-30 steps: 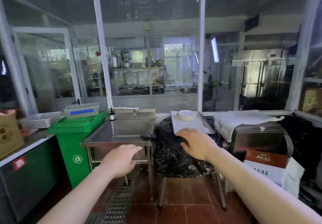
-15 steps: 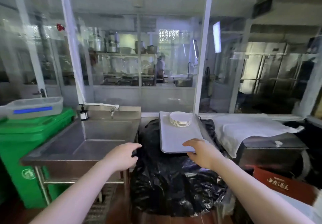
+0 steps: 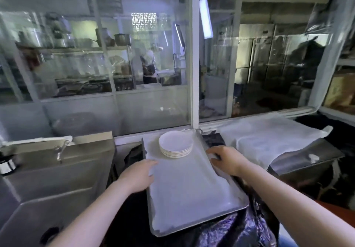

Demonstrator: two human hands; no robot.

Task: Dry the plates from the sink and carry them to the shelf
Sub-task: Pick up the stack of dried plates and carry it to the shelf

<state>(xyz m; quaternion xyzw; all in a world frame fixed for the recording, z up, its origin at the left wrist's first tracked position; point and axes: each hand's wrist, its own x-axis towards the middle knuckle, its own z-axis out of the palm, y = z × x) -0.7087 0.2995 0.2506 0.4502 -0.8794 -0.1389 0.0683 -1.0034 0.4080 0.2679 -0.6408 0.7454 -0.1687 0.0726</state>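
The left hand (image 3: 138, 176) rests at the left edge of a metal tray (image 3: 192, 204), palm down, fingers loosely stretched over the rim onto the tray's lining; whether the thumb hooks under the edge cannot be told. The right hand (image 3: 225, 159) sits at the tray's right edge, its fingers bent down over the rim, apparently gripping it, though the fingertips are hidden. Both forearms reach in from the bottom, bare, angled toward each other.

Between and just beyond the hands stands a stack of white plates (image 3: 175, 146), round and shallow, neatly piled, near the far end of the tray. The tray is lined with a pale sheet and rests on crumpled black plastic bags (image 3: 236, 229).

To the left is a steel sink (image 3: 48, 185) with a tap (image 3: 61, 149) at its back rim. To the right, a white cloth (image 3: 269, 137) drapes over a steel container (image 3: 305, 160). Behind everything runs a glass partition (image 3: 115, 54) with a white post (image 3: 195, 54), with kitchen shelving and a person dimly visible through it.
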